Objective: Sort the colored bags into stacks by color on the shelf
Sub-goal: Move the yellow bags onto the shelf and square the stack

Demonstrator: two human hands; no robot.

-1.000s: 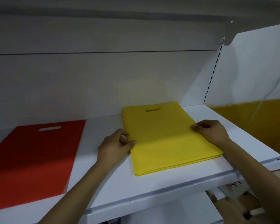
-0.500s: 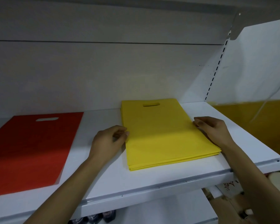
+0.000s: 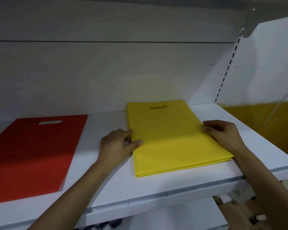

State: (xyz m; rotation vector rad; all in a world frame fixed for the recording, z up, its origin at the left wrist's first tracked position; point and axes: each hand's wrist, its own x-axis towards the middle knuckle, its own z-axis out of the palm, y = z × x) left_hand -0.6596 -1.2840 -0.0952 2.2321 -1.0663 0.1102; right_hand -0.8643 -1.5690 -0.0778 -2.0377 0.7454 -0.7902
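Note:
A stack of yellow bags with cut-out handles lies flat in the middle of the white shelf. My left hand is at the stack's left edge, thumb on top and fingers against the side. My right hand holds the right edge with curled fingers, fingertips on the top bag. A red bag stack lies flat at the shelf's left, apart from both hands.
A glossy white side panel closes the shelf on the right and reflects the yellow. The grey back wall stands behind the bags. Below the shelf are dark items and cardboard boxes.
My left thumb, off the stack half a second ago, lies on top of the yellow bags again. Both hands have stayed at the stack's edges; the stack barely moved.

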